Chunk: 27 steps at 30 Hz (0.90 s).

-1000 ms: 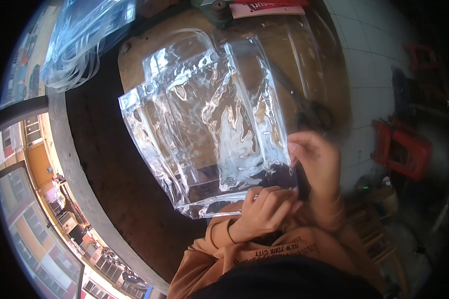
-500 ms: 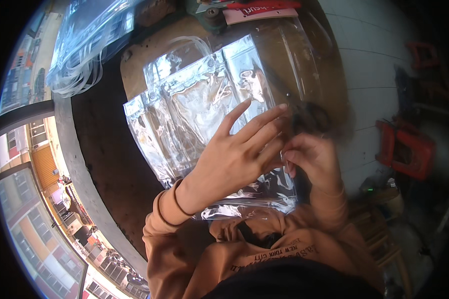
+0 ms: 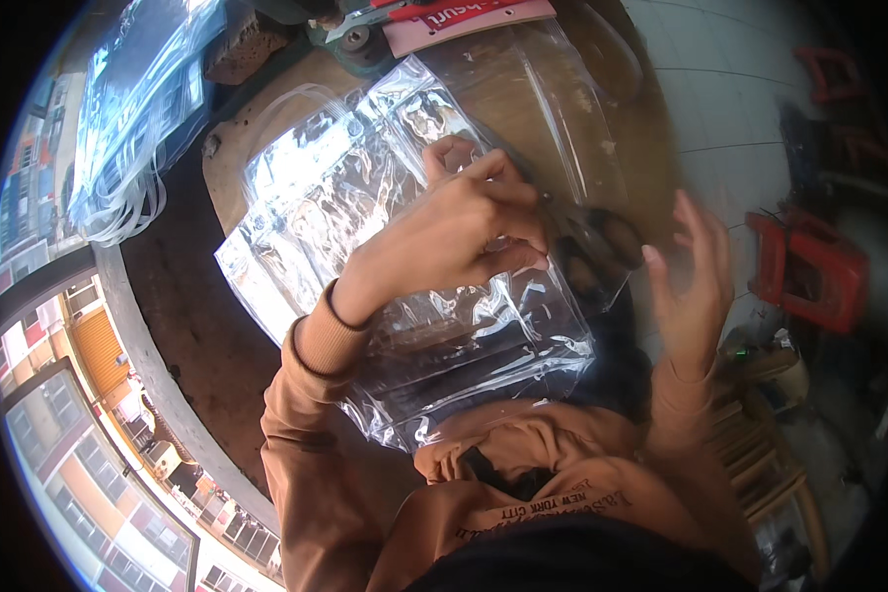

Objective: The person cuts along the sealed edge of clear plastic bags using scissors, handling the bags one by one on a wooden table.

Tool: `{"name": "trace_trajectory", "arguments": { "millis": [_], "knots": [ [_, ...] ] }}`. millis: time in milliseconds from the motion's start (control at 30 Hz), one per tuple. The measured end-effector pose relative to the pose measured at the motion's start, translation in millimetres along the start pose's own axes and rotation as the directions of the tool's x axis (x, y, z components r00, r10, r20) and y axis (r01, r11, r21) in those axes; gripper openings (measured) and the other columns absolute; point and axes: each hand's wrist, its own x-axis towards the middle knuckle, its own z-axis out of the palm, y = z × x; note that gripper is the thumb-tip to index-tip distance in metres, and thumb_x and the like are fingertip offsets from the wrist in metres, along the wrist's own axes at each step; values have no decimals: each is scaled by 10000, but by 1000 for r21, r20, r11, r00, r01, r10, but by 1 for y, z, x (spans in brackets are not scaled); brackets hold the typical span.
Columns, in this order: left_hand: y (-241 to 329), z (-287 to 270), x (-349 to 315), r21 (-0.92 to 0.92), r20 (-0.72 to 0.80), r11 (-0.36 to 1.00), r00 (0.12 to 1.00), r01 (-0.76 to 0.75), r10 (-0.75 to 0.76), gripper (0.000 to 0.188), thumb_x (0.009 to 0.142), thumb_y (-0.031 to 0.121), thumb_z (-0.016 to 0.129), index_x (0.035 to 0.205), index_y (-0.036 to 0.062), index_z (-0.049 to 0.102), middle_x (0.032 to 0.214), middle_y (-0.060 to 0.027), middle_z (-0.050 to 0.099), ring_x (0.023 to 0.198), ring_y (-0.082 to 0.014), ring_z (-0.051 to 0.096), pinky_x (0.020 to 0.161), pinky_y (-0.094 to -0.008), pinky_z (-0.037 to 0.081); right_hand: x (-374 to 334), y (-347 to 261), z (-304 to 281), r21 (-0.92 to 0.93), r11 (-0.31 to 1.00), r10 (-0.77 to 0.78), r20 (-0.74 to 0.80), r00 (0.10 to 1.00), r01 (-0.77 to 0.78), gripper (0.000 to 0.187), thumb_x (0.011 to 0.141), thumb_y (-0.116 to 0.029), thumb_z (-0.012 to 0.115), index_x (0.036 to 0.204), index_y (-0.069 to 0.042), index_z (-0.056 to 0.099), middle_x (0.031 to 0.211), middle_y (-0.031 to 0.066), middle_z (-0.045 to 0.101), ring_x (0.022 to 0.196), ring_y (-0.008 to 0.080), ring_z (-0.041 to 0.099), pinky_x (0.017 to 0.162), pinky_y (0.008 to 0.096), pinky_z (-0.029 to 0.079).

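Note:
A clear, shiny plastic bag (image 3: pixel 316 242) with a see-through loop handle lies flat in front of me. My left hand (image 3: pixel 454 222) rests over its right part, palm down. Its fingers are curled, and thumb and forefinger come together at the bag's right edge, seemingly pinching the film; the fingertips are partly hidden. My right hand (image 3: pixel 696 281) is raised off to the right of the bag, fingers apart and holding nothing. Between the hands, more clear film (image 3: pixel 597 247) lies over a dark, rounded shape I cannot make out.
A stack of clear bags (image 3: pixel 148 99) with loop handles hangs at the far left. Scissors with red handles (image 3: pixel 385 14) and a pink-and-red card (image 3: pixel 469 28) lie at the table's far side. A red stool (image 3: pixel 809 271) stands on the tiled floor, right; a wooden chair (image 3: pixel 760 449) is nearer.
My right hand has moved away to the right and its fingers have spread. My left hand's outstretched fingers have curled in. The bag appears further left in view.

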Motion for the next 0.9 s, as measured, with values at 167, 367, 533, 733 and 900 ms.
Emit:
{"name": "trace_trajectory", "arguments": {
  "millis": [167,367,533,733,900],
  "knots": [
    [-8,2,5,-26,15,999,1000,-18,19,159,715,328,728,748,173,708,764,57,559,892,-150,504,895,-424,241,-13,-18,22,103,985,-164,272,948,140,460,733,-59,721,1156,-4,549,1035,132,511,878,273,565,763,363,468],
    [-22,7,5,52,-20,998,999,-40,41,247,675,334,750,852,170,699,812,48,583,912,-163,510,860,-401,279,-16,-16,29,3,999,-50,236,970,51,538,692,-84,754,1183,-39,539,1008,112,456,813,251,476,720,364,436],
    [-27,-4,2,149,-85,989,996,7,5,334,657,292,761,956,168,678,884,18,604,930,-185,523,873,-381,309,-14,-17,27,-64,994,-69,222,973,85,586,664,-94,768,1202,-64,539,1025,123,457,872,278,477,750,377,431],
    [-39,-2,5,-10,-124,998,990,-64,62,225,714,164,719,926,104,675,844,-33,629,867,-242,571,801,-360,442,-13,-11,29,13,998,-64,232,971,62,593,675,-117,767,1212,-56,524,1006,116,464,864,262,478,775,385,426],
    [-39,-3,5,-65,-168,994,983,-86,74,170,739,131,695,895,67,676,804,-59,640,799,-261,594,742,-350,488,-11,-13,27,12,999,-54,256,965,52,591,684,-114,761,1218,-52,518,1006,110,466,862,252,479,782,376,425]
  ]
}}
